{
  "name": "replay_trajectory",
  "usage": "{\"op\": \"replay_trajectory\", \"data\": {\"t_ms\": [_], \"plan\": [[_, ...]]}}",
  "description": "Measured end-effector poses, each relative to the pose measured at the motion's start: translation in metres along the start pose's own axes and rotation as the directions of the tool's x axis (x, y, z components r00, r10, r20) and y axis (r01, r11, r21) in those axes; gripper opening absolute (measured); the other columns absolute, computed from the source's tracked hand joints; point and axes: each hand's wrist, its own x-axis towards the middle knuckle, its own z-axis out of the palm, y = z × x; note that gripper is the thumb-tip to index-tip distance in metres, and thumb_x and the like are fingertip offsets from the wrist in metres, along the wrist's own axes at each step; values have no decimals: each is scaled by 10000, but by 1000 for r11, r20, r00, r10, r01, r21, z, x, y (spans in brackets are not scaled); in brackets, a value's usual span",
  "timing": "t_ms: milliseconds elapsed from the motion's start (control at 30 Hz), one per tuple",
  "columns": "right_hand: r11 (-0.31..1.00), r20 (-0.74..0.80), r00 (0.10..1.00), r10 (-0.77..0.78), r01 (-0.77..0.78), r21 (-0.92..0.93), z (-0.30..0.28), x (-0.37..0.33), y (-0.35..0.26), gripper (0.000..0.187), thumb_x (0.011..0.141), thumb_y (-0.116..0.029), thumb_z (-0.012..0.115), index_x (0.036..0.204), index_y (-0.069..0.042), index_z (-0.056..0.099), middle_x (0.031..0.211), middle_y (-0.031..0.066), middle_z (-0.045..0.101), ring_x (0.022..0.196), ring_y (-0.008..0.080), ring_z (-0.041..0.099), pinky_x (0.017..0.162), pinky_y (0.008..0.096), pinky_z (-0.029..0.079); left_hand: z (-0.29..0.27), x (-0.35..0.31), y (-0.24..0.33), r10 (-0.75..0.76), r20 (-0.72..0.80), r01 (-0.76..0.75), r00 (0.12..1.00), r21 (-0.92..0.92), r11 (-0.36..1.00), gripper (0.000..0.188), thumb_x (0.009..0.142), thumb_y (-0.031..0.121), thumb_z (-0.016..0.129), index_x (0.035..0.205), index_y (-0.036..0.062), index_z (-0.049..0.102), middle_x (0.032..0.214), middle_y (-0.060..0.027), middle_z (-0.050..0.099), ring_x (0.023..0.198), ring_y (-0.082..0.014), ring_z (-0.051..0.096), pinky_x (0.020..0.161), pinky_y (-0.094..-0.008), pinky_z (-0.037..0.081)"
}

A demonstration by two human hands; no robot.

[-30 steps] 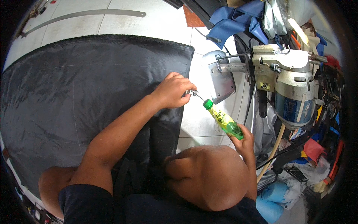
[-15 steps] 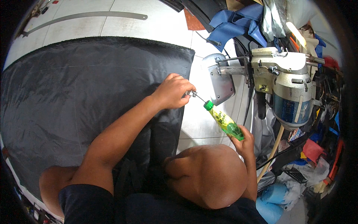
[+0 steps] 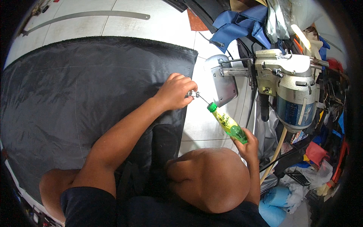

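**Two Firm Grips, One Thin Shaft at a Green Cap**

Nearest me, at four o'clock, my right hand [image 3: 248,146] is wrapped around the base end of a slender green-and-yellow plastic bottle [image 3: 229,125]. If those fingers relaxed, I judge it would drop toward the white tiled floor [image 3: 202,126]; squeezing too hard could dent its wall, which looks thin. Farther up, at three o'clock, its round green plastic cap [image 3: 212,107] meets, or nearly meets, the thin shaft of a small silver metal tool [image 3: 194,94]; I cannot tell whether the tip is inside. Should the two lose their line, the shaft could skid off the cap and run down toward my right fingers.

My right forearm [image 3: 254,172] rises behind my bent bare knee [image 3: 211,178], tilting the bottle so its cap points between ten and eleven o'clock. My left forearm [image 3: 130,126] stretches up from seven o'clock, and my left hand [image 3: 176,92], at twelve, is closed on the tool's handle, mostly hiding it. Behind that hand, a wide black fabric sheet [image 3: 109,83] spreads toward nine o'clock.
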Motion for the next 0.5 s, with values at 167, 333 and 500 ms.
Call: {"op": "replay_trajectory", "data": {"t_ms": [167,333,500], "plan": [[1000,-1,1000,4,-4,11,1,1,-1,397,716,-184,792,1047,-24,642,933,158,682,832,291,681,734,365,524,0,0,0,0,-8,0,1000,10,1000,224,744,185,695,943,116,620,925,-53,623,981,-245,581,959,-419,373],[1000,-3,1000,-12,12,-3,1,2,0,397,710,-190,798,1036,-25,643,907,153,680,814,288,679,727,363,522,0,0,1,-10,-7,10,1000,18,1000,215,744,190,694,929,118,613,906,-48,609,963,-247,578,951,-414,376],[999,8,1000,6,-6,37,5,2,2,456,688,-210,819,1056,-17,631,919,161,677,836,297,674,738,371,518,1,0,1,11,-26,-10,1000,13,1000,213,739,184,693,918,111,603,898,-56,605,949,-249,578,935,-414,384]]}}
